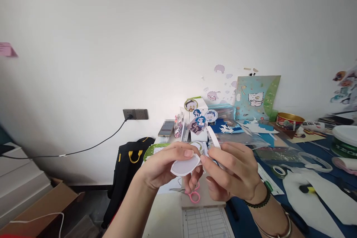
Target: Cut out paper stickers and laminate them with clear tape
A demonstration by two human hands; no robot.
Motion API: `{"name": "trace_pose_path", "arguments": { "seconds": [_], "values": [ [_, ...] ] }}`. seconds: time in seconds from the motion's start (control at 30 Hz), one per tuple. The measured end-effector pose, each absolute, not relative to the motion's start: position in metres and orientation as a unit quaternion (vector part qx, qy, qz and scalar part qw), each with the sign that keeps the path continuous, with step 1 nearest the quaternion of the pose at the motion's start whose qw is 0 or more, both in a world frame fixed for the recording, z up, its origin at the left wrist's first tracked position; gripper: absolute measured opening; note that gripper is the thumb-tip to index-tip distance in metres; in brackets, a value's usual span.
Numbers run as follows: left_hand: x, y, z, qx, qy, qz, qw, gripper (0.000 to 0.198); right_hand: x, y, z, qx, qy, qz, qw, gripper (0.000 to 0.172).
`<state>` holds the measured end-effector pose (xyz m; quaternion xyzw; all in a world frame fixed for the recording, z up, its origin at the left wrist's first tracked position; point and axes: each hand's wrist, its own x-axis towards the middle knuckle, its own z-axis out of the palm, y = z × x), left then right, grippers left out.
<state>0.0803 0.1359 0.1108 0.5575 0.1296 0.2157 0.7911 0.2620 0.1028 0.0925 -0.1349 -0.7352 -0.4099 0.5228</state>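
While hands (167,158) (235,169) grip cutout (184,166) and strip (213,137) by edges, scissors (195,197) seem clear below.

Left fingers (192,183) partly hide pink scissors (184,192); the tub (347,137) is cropped.

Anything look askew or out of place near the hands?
One thing: the pink-handled scissors lie below the left hand, blades jutting past the left edge of the beige slab, somewhat askew. I see no spill.
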Motion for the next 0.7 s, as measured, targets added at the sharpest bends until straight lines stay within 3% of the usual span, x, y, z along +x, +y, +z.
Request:
{"name": "trace_pose_path", "arguments": {
  "seconds": [0.17,0.27,0.47,0.6,0.7],
  "values": [
    [0.081,0.136,0.108,0.554,0.100,0.228,0.794,0.017,0.263,0.104,0.093,-0.137,-0.727,-0.402,0.539,0.024],
    [0.086,0.132,0.108,0.565,0.085,0.273,0.774,0.020,0.259,0.107,0.092,-0.146,-0.720,-0.331,0.592,0.028],
    [0.092,0.118,0.119,0.557,0.103,0.409,0.715,0.025,0.253,0.125,0.091,-0.271,-0.653,0.116,0.698,0.041],
    [0.089,0.113,0.126,0.533,0.188,0.465,0.681,0.018,0.266,0.134,0.098,-0.390,-0.655,0.190,0.619,0.032],
    [0.091,0.112,0.128,0.529,0.249,0.507,0.633,0.018,0.274,0.136,0.099,-0.498,-0.739,0.125,0.436,0.022]
  ]
}}
